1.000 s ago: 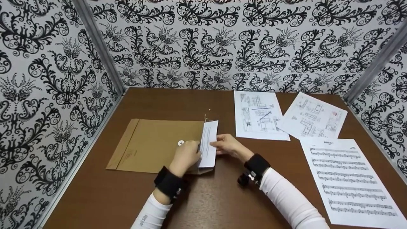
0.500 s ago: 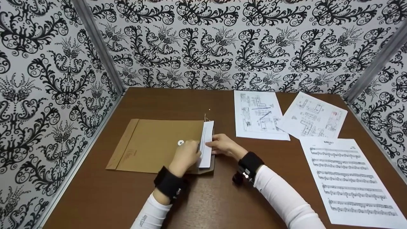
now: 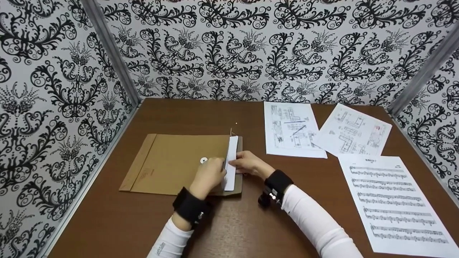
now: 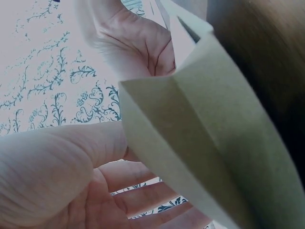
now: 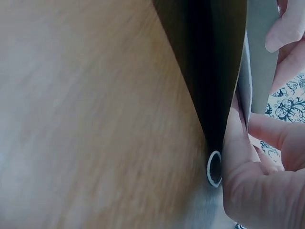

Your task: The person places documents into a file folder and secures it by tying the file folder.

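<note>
"At the mouth of the brown envelope (image 3: 175, 157), what have those hands actually got? My feed's tiny."

"From my remote screen, the right hand (image 3: 251, 163) has the white paper (image 3: 230, 177) pinched between thumb and fingers, a pretty narrow grip. Left hand (image 3: 211, 173) is gripping the envelope's top layer by the mouth. Paper's in the opening, just a strip showing, and the flap (image 3: 238, 186) pokes out past it."

"So which step would you call this?"

"I'd say tucking the paper in, and well along, given how little sticks out. Next move probably wants the top layer held up while the right pushes evenly leftward, otherwise an edge could catch and crumple."

"How are the arms sitting?"

"Left comes up from below, back of the hand up, fingers curled. Right reaches across from the side, fingers pointing left. Can't make out every fingertip on the wrist cams. Further out, there's a white button (image 3: 203, 160) beside the left knuckles, then two drawings (image 3: 296, 130) (image 3: 355, 130) at the back right and a music sheet (image 3: 394, 204) nearer, all on the brown table (image 3: 244, 233)."
</note>
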Motion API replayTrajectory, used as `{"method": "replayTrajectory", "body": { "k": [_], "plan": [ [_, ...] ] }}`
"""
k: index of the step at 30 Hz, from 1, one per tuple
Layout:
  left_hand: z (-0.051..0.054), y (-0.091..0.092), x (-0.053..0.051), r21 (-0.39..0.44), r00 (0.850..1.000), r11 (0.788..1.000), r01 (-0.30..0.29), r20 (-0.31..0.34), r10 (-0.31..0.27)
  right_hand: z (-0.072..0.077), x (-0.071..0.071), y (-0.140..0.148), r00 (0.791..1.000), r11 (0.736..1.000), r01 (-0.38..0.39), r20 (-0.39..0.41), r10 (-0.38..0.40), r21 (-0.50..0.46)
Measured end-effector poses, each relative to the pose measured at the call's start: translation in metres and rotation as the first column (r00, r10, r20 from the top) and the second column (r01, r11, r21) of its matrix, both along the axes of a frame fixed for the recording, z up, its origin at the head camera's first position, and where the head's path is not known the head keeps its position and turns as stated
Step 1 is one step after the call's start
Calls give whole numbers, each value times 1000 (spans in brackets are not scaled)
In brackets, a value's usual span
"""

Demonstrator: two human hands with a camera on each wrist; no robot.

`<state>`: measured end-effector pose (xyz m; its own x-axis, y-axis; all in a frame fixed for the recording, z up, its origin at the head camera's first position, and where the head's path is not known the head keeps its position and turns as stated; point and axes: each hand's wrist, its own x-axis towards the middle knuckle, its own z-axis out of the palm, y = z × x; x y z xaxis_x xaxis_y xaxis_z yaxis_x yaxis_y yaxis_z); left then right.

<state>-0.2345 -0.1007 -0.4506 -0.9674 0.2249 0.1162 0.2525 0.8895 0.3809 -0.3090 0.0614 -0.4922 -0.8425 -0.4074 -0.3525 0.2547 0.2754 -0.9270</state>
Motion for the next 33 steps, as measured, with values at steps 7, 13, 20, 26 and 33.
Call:
{"method": "replayTrajectory", "body": {
  "k": [7, 13, 20, 26, 33],
  "plan": [
    [-1, -1, 2, 11, 999, 1000, 18, -51, -17, 3, -3, -3, 999, 999, -47, 19, 47, 7],
    [-1, -1, 3, 28, 998, 999, 33, -63, -31, 2, -7, -6, 997, 998, -55, 60, 57, -32],
    [0, -2, 2, 40, 997, 998, 42, -66, -40, -1, -9, -11, 994, 996, -52, 89, 58, -72],
    [2, -3, 2, 65, 997, 996, 54, -57, -50, -4, -10, -16, 994, 995, -47, 94, 55, -85],
    [3, -5, 1, 55, 996, 996, 72, -49, -69, -9, -10, -22, 994, 995, -30, 99, 40, -100]
  ]
}}
